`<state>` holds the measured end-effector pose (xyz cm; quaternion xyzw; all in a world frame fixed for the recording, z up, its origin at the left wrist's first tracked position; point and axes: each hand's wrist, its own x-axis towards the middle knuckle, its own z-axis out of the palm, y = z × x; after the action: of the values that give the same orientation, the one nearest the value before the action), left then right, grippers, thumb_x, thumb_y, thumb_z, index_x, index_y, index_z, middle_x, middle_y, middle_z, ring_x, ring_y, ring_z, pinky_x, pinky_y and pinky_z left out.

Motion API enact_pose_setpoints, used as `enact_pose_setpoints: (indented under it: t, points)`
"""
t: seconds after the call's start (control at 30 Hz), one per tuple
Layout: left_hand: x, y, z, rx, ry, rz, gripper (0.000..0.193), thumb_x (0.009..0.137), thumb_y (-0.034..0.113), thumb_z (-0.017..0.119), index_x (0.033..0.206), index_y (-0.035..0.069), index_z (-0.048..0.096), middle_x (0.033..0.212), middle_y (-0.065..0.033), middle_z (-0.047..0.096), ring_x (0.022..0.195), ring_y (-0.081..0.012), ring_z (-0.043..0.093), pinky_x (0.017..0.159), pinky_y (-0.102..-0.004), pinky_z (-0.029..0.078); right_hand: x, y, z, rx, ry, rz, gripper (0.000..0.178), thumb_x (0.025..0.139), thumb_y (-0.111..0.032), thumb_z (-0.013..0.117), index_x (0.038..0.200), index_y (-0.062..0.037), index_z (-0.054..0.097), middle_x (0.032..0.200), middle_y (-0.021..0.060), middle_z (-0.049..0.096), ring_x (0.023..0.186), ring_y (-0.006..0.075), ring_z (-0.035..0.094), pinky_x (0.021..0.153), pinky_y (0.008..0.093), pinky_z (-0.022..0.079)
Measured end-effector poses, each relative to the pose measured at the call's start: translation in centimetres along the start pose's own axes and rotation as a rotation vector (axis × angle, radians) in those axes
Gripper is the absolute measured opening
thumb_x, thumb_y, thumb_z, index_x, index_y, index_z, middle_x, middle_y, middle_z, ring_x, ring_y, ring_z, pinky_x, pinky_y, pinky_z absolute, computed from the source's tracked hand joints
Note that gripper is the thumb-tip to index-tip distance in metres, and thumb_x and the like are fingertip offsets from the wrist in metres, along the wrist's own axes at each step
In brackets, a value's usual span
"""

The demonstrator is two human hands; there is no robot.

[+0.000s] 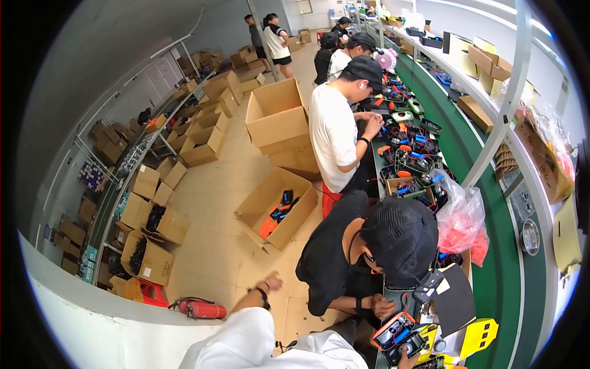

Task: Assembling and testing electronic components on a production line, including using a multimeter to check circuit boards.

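My left hand [270, 284], below a white sleeve and a dark wristband, hangs over the tan floor with nothing in it, its fingers loosely apart. At the bottom edge, my right hand [408, 358] is partly cut off and grips a black device housing [413, 342]. Touching that housing is an orange-rimmed device shell [395, 329] with a blue cylindrical cell and wires inside. Yellow sheet pieces [479, 337] and a black sheet [453, 299] lie beside them on the bench.
A co-worker in black [344, 252] bends over the bench close by; another in white [335, 129] sits beyond. Device parts [418, 147] crowd the green bench [498, 258]. An open carton [276, 209] stands on the floor, and red fire extinguishers [200, 307] lie at the left.
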<state>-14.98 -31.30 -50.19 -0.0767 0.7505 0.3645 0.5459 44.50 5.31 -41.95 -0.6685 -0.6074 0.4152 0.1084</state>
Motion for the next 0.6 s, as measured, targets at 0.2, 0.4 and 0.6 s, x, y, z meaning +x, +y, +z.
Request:
enact_pose_setpoints:
  t: [0.2, 0.4, 0.6]
  points:
    - [-4.0, 8.3, -11.2, 0.093, 0.223, -0.068, 0.078, 0.091, 0.008, 0.053, 0.158, 0.022, 0.016, 0.085, -0.0066, 0.066, 0.067, -0.0187, 0.064, 0.06, -0.0381, 0.056, -0.5, -1.7, -0.7, 0.002, -0.027, -0.05, 0.095, 0.078, -0.049, 0.082, 0.141, 0.0104, 0.044, 0.14, 0.0329, 0.051, 0.13, 0.0421, 0.05, 0.11, 0.0448, 0.038]
    - [-4.9, 10.8, -10.4, 0.095, 0.256, -0.158, 0.077, 0.091, 0.007, 0.05, 0.158, 0.027, 0.017, 0.089, -0.0054, 0.069, 0.065, -0.017, 0.065, 0.063, -0.0357, 0.057, 1.9, 3.0, 1.4, 0.153, 0.047, 0.093, 0.106, 0.08, -0.036, 0.084, 0.151, 0.0137, 0.024, 0.154, 0.0278, 0.034, 0.141, 0.0338, 0.038, 0.117, 0.0382, 0.029]
    - [-3.3, 10.4, -5.8, 0.13, 0.241, 0.024, 0.08, 0.092, 0.005, 0.052, 0.159, 0.025, 0.013, 0.092, -0.0117, 0.071, 0.065, -0.0167, 0.066, 0.06, -0.0328, 0.057, 1.3, 2.2, 1.6, 0.273, 0.04, 0.101, 0.104, 0.079, -0.033, 0.085, 0.151, 0.0135, 0.025, 0.152, 0.027, 0.038, 0.137, 0.0321, 0.041, 0.114, 0.0373, 0.033]
